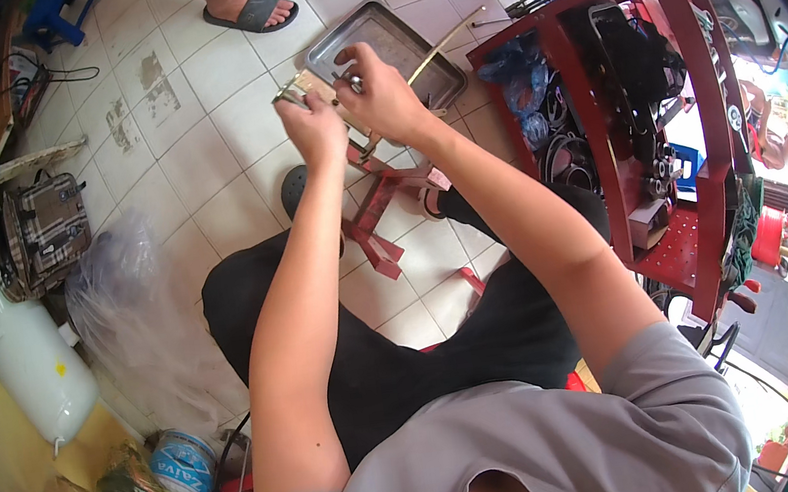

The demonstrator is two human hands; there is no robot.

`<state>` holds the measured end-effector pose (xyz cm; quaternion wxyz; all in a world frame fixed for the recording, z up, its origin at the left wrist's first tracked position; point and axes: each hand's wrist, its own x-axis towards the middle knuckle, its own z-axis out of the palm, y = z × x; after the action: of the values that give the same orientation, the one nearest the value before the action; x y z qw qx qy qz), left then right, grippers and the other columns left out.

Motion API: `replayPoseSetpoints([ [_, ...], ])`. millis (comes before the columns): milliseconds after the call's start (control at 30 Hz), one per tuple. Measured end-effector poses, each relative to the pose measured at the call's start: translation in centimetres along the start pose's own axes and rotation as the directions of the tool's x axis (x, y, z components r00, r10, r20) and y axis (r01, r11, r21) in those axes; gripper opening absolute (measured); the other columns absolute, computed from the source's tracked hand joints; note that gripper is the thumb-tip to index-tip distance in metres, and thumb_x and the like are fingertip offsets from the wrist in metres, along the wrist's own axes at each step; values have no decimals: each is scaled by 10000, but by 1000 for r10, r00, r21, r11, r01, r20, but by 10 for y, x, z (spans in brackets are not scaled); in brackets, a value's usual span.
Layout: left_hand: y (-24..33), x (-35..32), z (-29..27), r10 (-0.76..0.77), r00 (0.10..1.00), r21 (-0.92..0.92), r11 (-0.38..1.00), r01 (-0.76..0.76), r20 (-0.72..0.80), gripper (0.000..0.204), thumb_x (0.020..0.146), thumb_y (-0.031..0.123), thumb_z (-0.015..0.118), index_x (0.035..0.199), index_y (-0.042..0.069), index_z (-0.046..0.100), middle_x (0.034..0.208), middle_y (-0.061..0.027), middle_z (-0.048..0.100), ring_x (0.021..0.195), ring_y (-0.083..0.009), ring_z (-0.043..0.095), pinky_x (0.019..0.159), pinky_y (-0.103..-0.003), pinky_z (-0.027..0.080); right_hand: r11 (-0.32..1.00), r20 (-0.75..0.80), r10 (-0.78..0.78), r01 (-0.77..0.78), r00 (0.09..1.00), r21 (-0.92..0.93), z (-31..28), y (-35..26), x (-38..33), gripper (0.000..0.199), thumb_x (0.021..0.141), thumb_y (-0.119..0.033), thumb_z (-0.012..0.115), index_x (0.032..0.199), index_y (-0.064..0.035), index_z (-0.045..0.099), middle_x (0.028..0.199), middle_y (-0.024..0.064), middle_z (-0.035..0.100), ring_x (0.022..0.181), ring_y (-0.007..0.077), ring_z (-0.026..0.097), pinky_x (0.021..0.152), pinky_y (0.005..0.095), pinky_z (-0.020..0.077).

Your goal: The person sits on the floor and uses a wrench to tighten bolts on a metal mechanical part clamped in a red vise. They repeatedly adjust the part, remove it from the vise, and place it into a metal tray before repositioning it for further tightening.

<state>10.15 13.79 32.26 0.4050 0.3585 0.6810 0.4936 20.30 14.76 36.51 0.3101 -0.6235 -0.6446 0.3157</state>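
Observation:
In front of me, above a red metal stand (372, 211), is a brass-coloured metal workpiece (318, 84). My left hand (318, 136) is closed at its left end, thumb on top. Close beside it, my right hand (382, 98) has its fingers bent around a small shiny metal piece (355, 83), too small to name. A thin brass-coloured rod (447, 44) slants up to the right from behind the right hand; whether it joins the workpiece is hidden. Beyond the hands a grey metal tray (370, 18) lies on the tiled floor.
On the right stands a red metal shelf rack (606, 133) with cables and bags. At left are a plaid bag (49, 232), a white cylinder (37, 373), clear plastic sheeting (139, 309) and a blue-and-white bucket (182, 468). Another person's sandalled foot (252, 11) is at the top.

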Motion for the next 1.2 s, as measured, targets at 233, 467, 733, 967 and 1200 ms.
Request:
replayPoseSetpoints([
  [233, 13, 12, -20, 204, 979, 293, 935, -203, 25, 175, 863, 96, 540, 927, -55, 481, 869, -240, 581, 856, -421, 561, 762, -465, 425, 987, -373, 134, -88, 918, 138, -84, 84, -9, 225, 760, -115, 602, 921, 41, 602, 796, 85, 637, 698, 121, 568, 631, 267, 469],
  [467, 7, 24, -31, 159, 985, 439, 881, -173, 69, 165, 868, 110, 530, 899, -52, 525, 878, -241, 588, 863, -416, 560, 765, -463, 431, 761, 5, 583, -544, 812, -354, -37, 234, -29, 366, 730, -283, 619, 1002, -40, 658, 944, 228, 647, 965, 360, 615, 842, 393, 475],
  [733, 16, 25, -27, 198, 975, 414, 883, -222, 101, 203, 880, 156, 541, 902, -45, 534, 845, -216, 590, 829, -392, 561, 753, -445, 431, 764, -213, 510, -553, 833, -333, -13, 285, -21, 412, 735, -307, 626, 1060, -55, 653, 976, 217, 652, 975, 348, 615, 857, 388, 475],
  [967, 12, 33, -20, -40, 995, -211, 976, 59, 91, 126, 887, 106, 577, 896, 30, 477, 796, -27, 497, 708, -138, 495, 665, -299, 421, 911, 301, 409, -364, 862, -195, -88, 152, -7, 537, 731, -345, 640, 1149, -12, 591, 1034, 217, 640, 961, 315, 624, 851, 362, 472],
  [1200, 55, -8, -9, -143, 934, -655, 679, 333, 326, 163, 895, 40, 557, 992, 71, 431, 963, -62, 546, 908, -162, 564, 800, -332, 481, 689, 187, 348, -385, 919, 614, -105, 14, -68, 493, 876, -384, 601, 1193, -15, 525, 834, 46, 615, 707, 74, 519, 609, 251, 424],
])
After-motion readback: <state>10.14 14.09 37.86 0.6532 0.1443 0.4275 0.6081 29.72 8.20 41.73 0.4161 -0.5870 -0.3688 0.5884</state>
